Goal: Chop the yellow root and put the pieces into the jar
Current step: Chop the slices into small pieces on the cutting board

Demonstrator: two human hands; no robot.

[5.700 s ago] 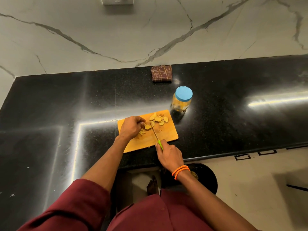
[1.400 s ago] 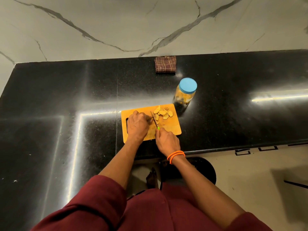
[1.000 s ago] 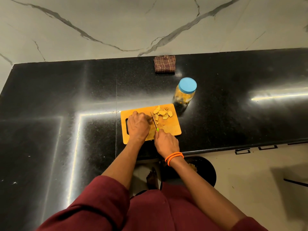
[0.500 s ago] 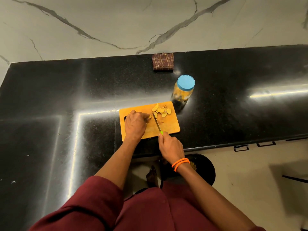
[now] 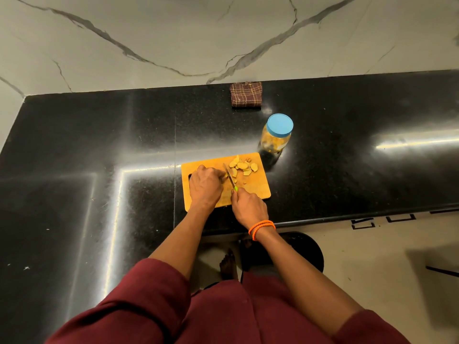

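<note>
An orange cutting board (image 5: pixel 253 189) lies near the front edge of the black counter. Several yellow root slices (image 5: pixel 242 166) are piled at its far right corner. My left hand (image 5: pixel 205 186) sits curled on the board, its fingertips pinning the uncut root piece, which is mostly hidden under them. My right hand (image 5: pixel 247 207) grips the green handle of a small knife (image 5: pixel 229 177); the blade points away from me and rests right beside my left fingertips. A clear jar (image 5: pixel 275 135) with a blue lid on and yellow pieces inside stands just beyond the board's far right corner.
A folded brown checked cloth (image 5: pixel 246 94) lies by the marble wall behind the jar. The black counter (image 5: pixel 99 145) stretches wide left and right. A round black bin (image 5: pixel 305 252) stands on the floor below the counter edge, by my foot.
The knife has gone back and forth in cutting strokes beside my left fingertips. My left hand has stayed on the root. The slice pile and jar have not moved.
</note>
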